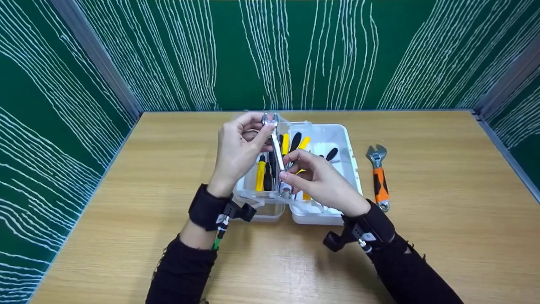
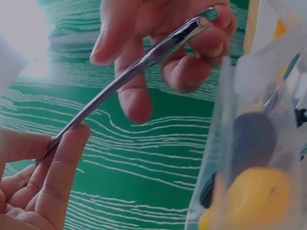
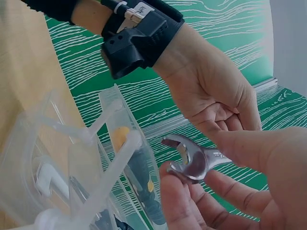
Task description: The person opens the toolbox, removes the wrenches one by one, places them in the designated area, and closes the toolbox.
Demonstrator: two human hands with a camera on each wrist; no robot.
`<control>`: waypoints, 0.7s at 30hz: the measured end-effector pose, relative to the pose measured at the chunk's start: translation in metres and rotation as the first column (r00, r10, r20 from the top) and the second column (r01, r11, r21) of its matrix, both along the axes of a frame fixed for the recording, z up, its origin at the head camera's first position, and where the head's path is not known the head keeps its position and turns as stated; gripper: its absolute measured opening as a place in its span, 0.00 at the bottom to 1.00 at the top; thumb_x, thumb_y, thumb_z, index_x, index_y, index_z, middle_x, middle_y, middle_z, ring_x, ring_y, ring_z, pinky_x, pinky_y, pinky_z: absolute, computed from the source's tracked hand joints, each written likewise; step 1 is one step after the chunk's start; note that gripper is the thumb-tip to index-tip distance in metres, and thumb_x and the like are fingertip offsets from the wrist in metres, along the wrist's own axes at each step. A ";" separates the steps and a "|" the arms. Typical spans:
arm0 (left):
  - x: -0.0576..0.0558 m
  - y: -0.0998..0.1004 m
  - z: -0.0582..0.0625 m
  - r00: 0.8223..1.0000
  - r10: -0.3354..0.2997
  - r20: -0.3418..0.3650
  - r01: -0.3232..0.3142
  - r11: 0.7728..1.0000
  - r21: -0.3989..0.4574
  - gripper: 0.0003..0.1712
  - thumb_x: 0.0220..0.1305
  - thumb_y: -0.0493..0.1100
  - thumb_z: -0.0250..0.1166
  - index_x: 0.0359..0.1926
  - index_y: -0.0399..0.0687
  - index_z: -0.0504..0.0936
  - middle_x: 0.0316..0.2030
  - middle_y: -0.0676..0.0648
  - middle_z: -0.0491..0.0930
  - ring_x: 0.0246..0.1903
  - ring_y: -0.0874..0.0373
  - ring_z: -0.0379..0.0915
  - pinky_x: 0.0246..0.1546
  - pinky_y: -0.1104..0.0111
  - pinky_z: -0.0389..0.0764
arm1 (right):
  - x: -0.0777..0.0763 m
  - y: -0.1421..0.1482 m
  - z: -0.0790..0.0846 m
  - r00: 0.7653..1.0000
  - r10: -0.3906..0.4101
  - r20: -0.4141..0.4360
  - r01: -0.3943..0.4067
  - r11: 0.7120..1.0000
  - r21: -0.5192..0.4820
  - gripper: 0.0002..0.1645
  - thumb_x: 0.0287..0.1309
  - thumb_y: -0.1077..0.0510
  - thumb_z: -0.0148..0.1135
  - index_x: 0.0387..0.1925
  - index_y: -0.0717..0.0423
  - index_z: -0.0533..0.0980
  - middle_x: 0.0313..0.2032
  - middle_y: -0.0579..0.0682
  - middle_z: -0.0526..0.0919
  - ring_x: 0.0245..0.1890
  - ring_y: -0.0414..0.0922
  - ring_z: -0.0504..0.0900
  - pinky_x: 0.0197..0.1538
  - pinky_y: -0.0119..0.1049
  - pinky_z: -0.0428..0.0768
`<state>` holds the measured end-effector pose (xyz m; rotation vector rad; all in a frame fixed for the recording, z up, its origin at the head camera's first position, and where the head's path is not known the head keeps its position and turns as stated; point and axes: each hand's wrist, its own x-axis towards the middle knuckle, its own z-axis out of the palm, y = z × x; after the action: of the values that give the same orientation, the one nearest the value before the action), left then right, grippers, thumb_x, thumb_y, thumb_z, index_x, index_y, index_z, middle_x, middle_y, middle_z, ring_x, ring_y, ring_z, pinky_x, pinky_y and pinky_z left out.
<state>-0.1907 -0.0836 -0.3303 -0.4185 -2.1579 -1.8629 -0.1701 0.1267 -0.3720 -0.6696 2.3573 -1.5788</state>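
Open-end wrench is held tilted above the toolbox, the left hand pinching its upper end and the right hand gripping it near the lower end, both with curled fingers. The step in hand looks like two-handed handling, so moving it on would call for one hand letting go; tray edges stand close below, the adjustable wrench lies to the right, and more room spreads over the left tabletop

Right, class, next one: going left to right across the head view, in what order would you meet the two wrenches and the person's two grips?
Left grip → silver wrench → right grip → orange-handled adjustable wrench.
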 end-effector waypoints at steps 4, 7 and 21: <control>0.001 0.004 -0.006 1.000 -0.009 0.016 0.008 0.998 0.057 0.11 0.73 0.36 0.70 0.51 0.35 0.87 0.40 0.37 0.89 0.31 0.56 0.89 0.35 0.63 0.93 | -0.001 0.000 0.000 0.999 -0.006 -0.032 0.006 1.000 -0.005 0.18 0.75 0.52 0.68 0.59 0.55 0.77 0.44 0.54 0.86 0.38 0.55 0.86 0.42 0.33 0.87; 0.001 0.007 -0.011 1.000 -0.021 0.021 0.019 0.995 0.098 0.11 0.73 0.35 0.70 0.52 0.34 0.87 0.41 0.35 0.89 0.32 0.57 0.89 0.35 0.64 0.93 | -0.001 0.000 0.000 0.998 -0.011 -0.055 0.010 1.000 -0.008 0.15 0.76 0.53 0.65 0.56 0.55 0.78 0.41 0.55 0.85 0.36 0.53 0.83 0.38 0.31 0.83; 0.000 0.011 -0.027 0.997 -0.053 0.062 0.042 0.987 0.158 0.14 0.75 0.38 0.69 0.56 0.37 0.86 0.44 0.39 0.90 0.37 0.54 0.90 0.41 0.62 0.94 | -0.003 0.003 -0.002 0.997 -0.007 -0.077 0.007 1.000 0.001 0.05 0.78 0.57 0.62 0.49 0.54 0.79 0.29 0.49 0.80 0.27 0.51 0.76 0.30 0.30 0.73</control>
<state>-0.1910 -0.0730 -0.3571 -0.3836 -2.0399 -2.0821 -0.1729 0.1295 -0.3744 -0.7350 2.4179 -1.5816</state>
